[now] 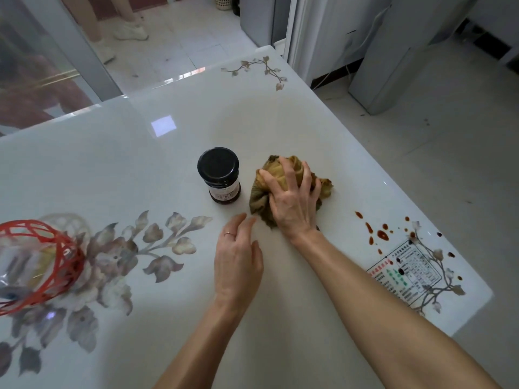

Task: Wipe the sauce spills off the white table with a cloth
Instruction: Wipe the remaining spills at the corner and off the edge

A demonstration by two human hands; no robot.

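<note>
Right hand [292, 200]: fingers clenched over the bunched cloth [258, 200] on the worktop [168, 169]. Left hand [238, 262] relaxed, empty. Sauce spills [382, 234] lie right of the fingers, unwiped; advise sweeping inward from the edge.

Table [168, 169]: carries everything below except the feet.
Jar [219, 175]: upright, mid-table, just left of the cloth.
Cloth [259, 197]: bunched on the table; right hand [292, 197] on top, fingers curled round it.
Left hand [238, 262]: nearer than the jar, left of the right wrist, fingertips just beside the cloth's near edge.
Spills [382, 235]: right of the cloth, apart from it, scattered towards the right edge.
Label [407, 273]: flat by the near right corner, some drops on it.
Basket [42, 262]: on the table, far left, partly out of view.
Feet [130, 30]: another person's, on the floor beyond the table's far end.
</note>
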